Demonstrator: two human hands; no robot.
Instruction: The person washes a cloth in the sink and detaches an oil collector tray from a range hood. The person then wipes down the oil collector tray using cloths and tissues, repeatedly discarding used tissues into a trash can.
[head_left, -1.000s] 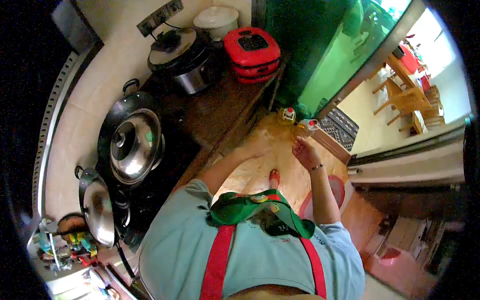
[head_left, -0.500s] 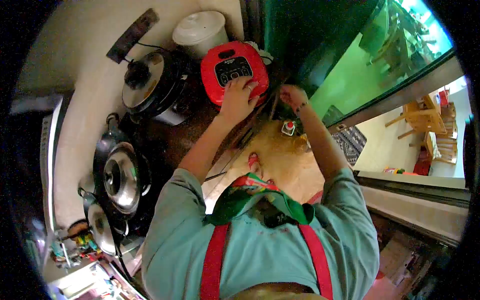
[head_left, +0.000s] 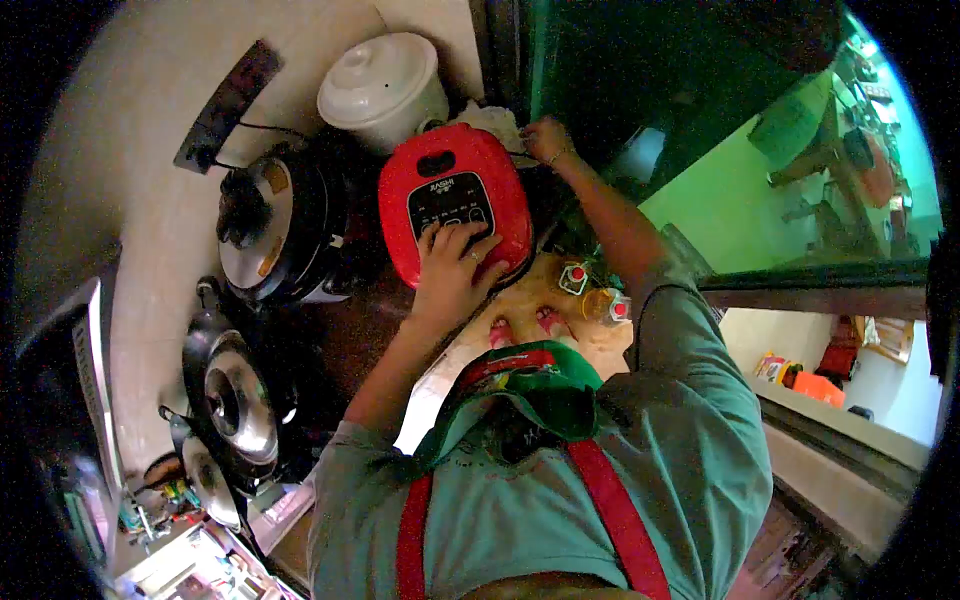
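Observation:
A red appliance (head_left: 400, 245) with a black control panel stands at the back of the dark counter. My left hand (head_left: 450, 275) rests on its front, fingers spread over the lower part of the panel and gripping nothing. Beyond the appliance's right rear edge, my right hand (head_left: 548, 142) is closed beside a crumpled white cloth (head_left: 492, 122). A thin dark line, perhaps a cord, runs near its fingertips; what the fingers hold is too small to tell.
A white lidded pot (head_left: 385, 90) stands behind the appliance, and a lidded black cooker (head_left: 270, 225) to its left. Lidded pans (head_left: 240, 400) sit further left. Bottles with red caps (head_left: 573, 279) stand on the floor. Green glass (head_left: 700, 190) is at the right.
Over the last second my left hand came onto the red appliance's panel. My right hand rose from above the floor to the appliance's far right side. The view shifted towards the appliance.

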